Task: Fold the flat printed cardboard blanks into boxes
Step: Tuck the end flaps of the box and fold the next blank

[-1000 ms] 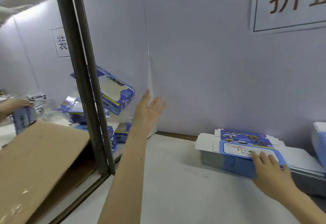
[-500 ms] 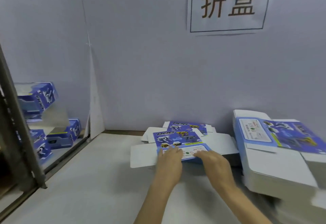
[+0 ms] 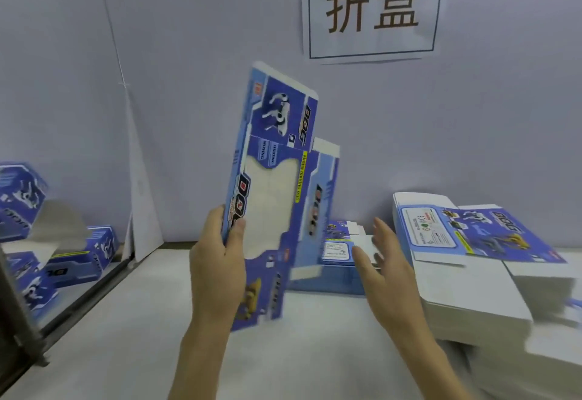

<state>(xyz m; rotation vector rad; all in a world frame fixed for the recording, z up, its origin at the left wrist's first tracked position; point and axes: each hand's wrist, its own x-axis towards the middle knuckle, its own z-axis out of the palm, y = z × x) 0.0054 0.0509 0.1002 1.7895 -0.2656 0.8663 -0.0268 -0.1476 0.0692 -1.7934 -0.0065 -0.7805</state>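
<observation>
The left hand (image 3: 217,261) now holds one blank (image 3: 271,185) up in the air, standing tall and leaning a bit to the right. Half a second ago both hands lay flat on the low pile of blanks at the back of the table, and this blank was still down there. The thumb presses on the blue printed front near the left edge, and the fingers curl round behind it. The blank looks still flat, though its lower end is blurry, so I cannot be sure.

The right hand (image 3: 382,261) has come off the pile too. It is open, with the fingers spread, and it holds nothing. It hovers just to the right of the blank, not touching it.

The low pile (image 3: 338,250) sits behind the hands, by the wall. A tall stack (image 3: 466,276) of more blanks stands on the table (image 3: 126,336) to the right. Folded boxes (image 3: 78,251) lie off to the left. A sign (image 3: 373,7) hangs on the wall above.
</observation>
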